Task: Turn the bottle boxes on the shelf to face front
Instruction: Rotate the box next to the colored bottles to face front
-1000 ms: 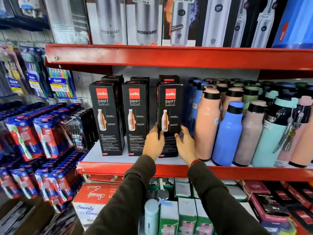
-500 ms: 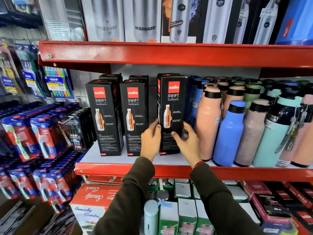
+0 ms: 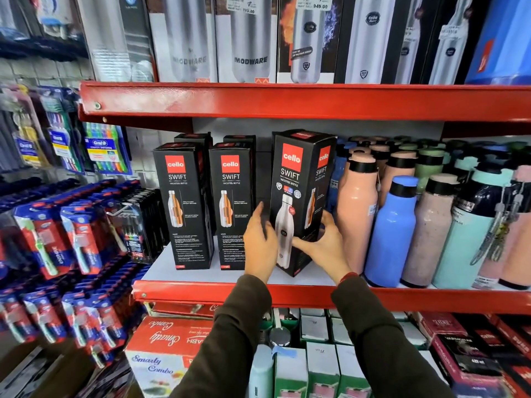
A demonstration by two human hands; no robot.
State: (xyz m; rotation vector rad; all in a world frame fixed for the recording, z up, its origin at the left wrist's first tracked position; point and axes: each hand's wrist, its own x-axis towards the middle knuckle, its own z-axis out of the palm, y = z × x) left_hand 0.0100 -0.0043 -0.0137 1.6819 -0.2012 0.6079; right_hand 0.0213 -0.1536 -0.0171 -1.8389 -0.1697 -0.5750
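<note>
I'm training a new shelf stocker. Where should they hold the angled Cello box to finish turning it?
Hold the angled box on its two tall side faces, low down, coming from the front as the left hand and right hand do. It is tall and narrow, standing corner-forward between a boxed neighbour and a peach bottle, so only front access looks open.

We see a bright, evenly lit scene, the light seeming to fall from above and in front, with soft glare along the upper red shelf (image 3: 287,100) edge and on the glossy boxes (image 3: 250,38) above it. Deep shadow sits under that shelf, behind the black boxes (image 3: 184,202). Wide-angle distortion bows the shelves and stretches the edges, where the toothbrush packs (image 3: 71,239) at left are smeared and soft; the left hand (image 3: 260,239) shows slight motion blur.
</note>
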